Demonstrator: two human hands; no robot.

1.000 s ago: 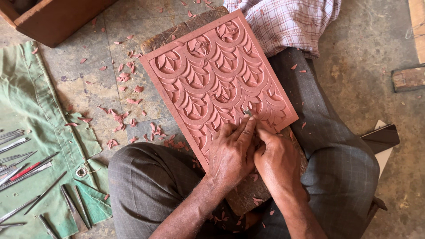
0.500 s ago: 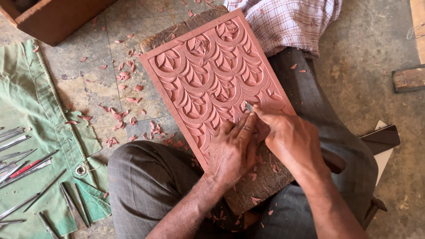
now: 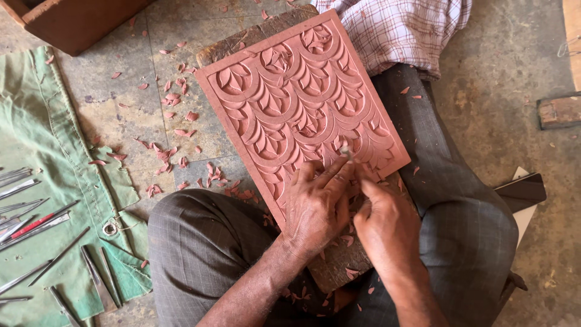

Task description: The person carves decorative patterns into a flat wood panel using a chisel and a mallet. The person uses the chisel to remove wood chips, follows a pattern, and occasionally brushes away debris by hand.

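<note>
A reddish clay slab carved with a repeating leaf-and-arch pattern lies tilted on a wooden board across my lap. My left hand rests on the slab's near edge, fingers stretched toward a small metal carving tool. My right hand is closed around that tool's handle, its tip touching the carving near the slab's lower right. Most of the tool is hidden by my fingers.
A green cloth at the left carries several metal carving tools. Clay shavings litter the stone floor. A wooden box stands top left, a brick piece at right, a dark flat object by my knee.
My right hand has drawn back toward me along the slab's lower right, and the left fingers have shifted slightly to steady the tool tip.
</note>
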